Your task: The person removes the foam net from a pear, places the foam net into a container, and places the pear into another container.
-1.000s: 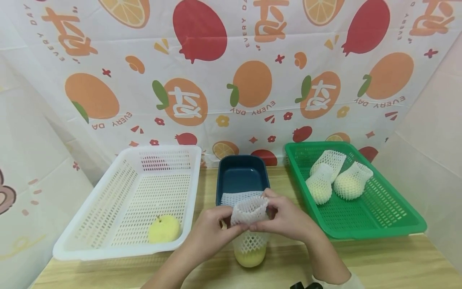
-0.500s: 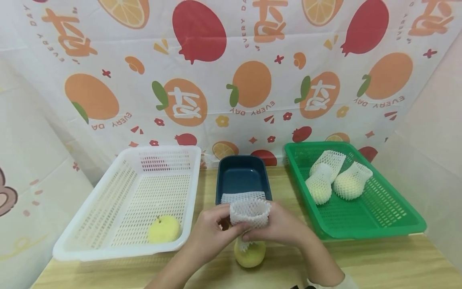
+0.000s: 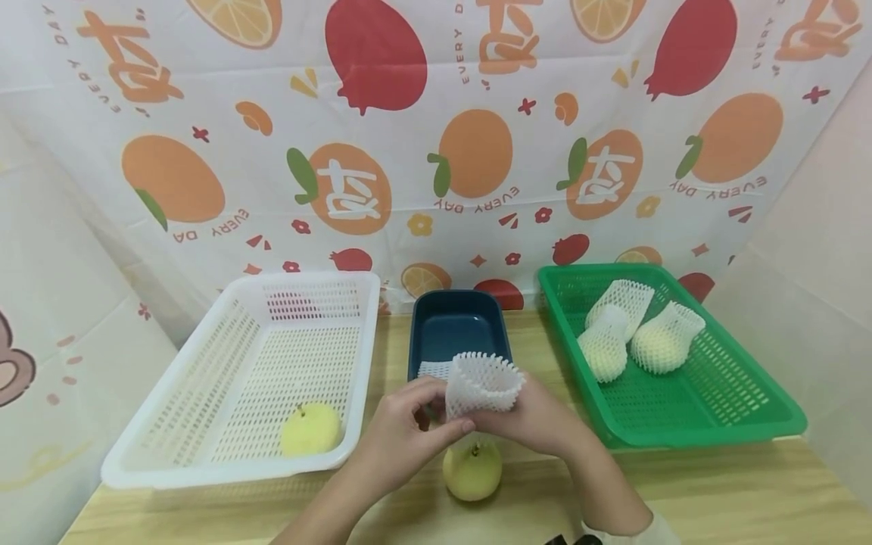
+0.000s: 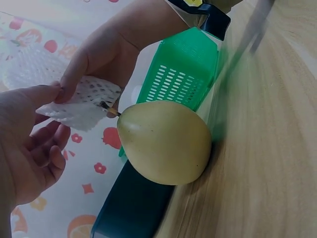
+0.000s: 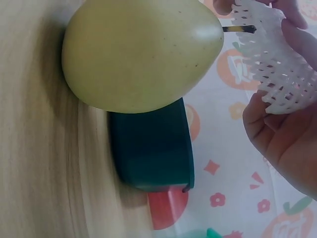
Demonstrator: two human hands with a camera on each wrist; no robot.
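Observation:
A white foam net sleeve [image 3: 484, 382] is held above a yellow-green pear [image 3: 472, 471], its wide opening upward. My left hand [image 3: 409, 431] pinches the sleeve's left side between thumb and fingers. From the other side my right hand [image 3: 534, 420] grips it, partly hidden behind the mesh in the head view. The pear stands bare on the wooden table, stem up. In the left wrist view the pear's stem [image 4: 110, 109] reaches close to the sleeve's lower edge [image 4: 79, 119]; whether they touch I cannot tell.
At left, a white basket [image 3: 170, 473] holds one pear [image 3: 311, 430]. A dark blue bin [image 3: 458, 333] with more foam netting [image 3: 434, 369] stands behind my hands. The green basket [image 3: 702, 431] at right holds three net-wrapped pears [image 3: 664, 341]. A printed cloth hangs behind.
The sleeve, earlier hanging down over the pear's upper part, has been drawn up and bunched between my hands. The pear's top and stem now show in the head view. The baskets stay put.

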